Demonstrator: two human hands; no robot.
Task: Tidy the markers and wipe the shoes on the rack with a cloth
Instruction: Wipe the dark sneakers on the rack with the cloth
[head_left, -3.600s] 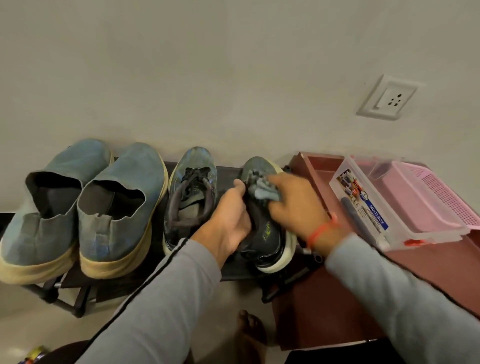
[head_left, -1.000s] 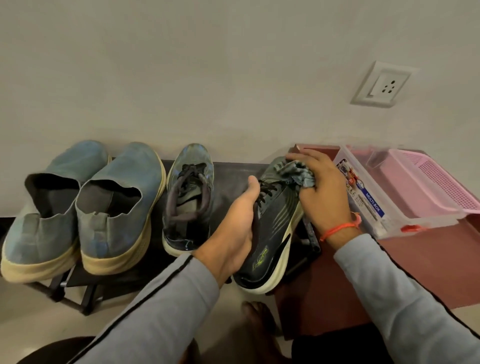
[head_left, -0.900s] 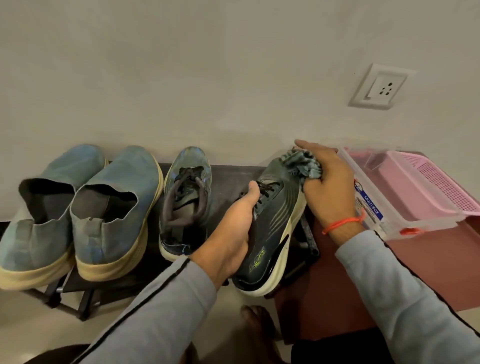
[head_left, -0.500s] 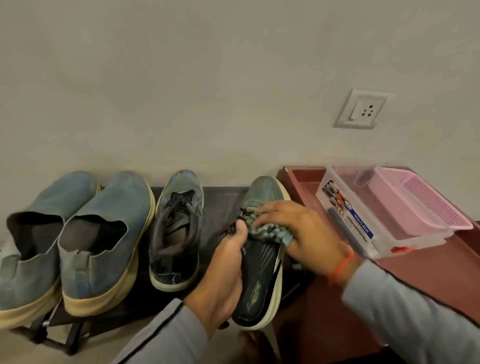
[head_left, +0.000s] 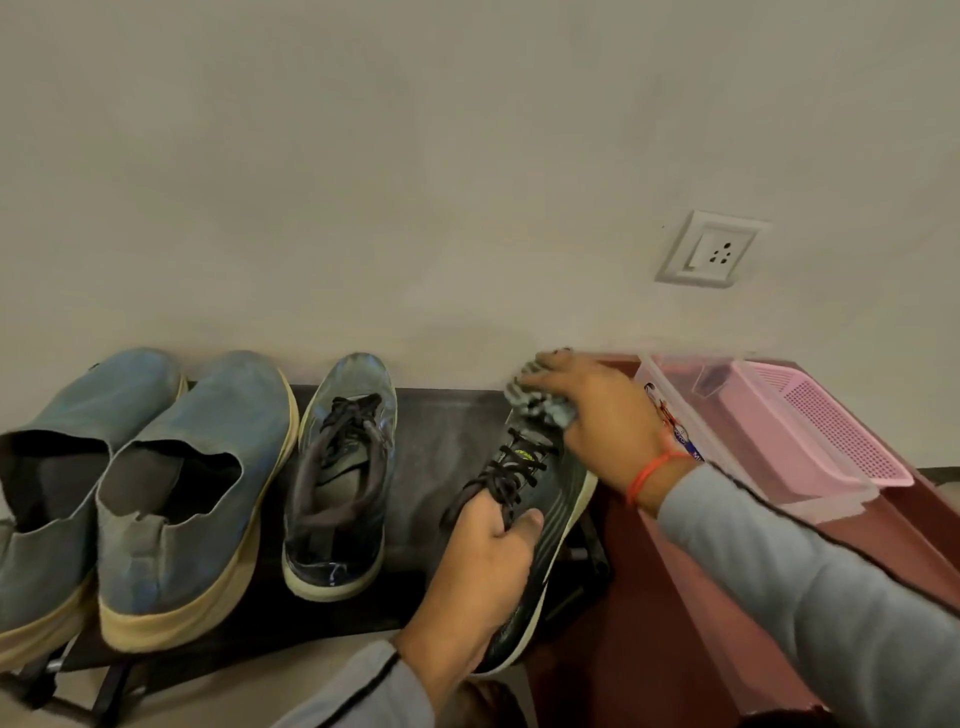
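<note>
A dark lace-up sneaker with a pale sole lies tilted on the right end of the black shoe rack. My left hand grips it at the collar and laces. My right hand holds a crumpled grey-blue cloth against the sneaker's toe. The matching sneaker stands upright to the left. Two blue slip-on shoes with cream soles fill the rack's left part. No markers are visible.
A maroon table adjoins the rack on the right and carries a clear plastic box with a pink basket in it. A wall socket sits above. A bare foot shows below.
My right hand has slid the cloth from the sneaker's lace area up to its toe. My left hand keeps its hold on the shoe, which has tilted a little.
</note>
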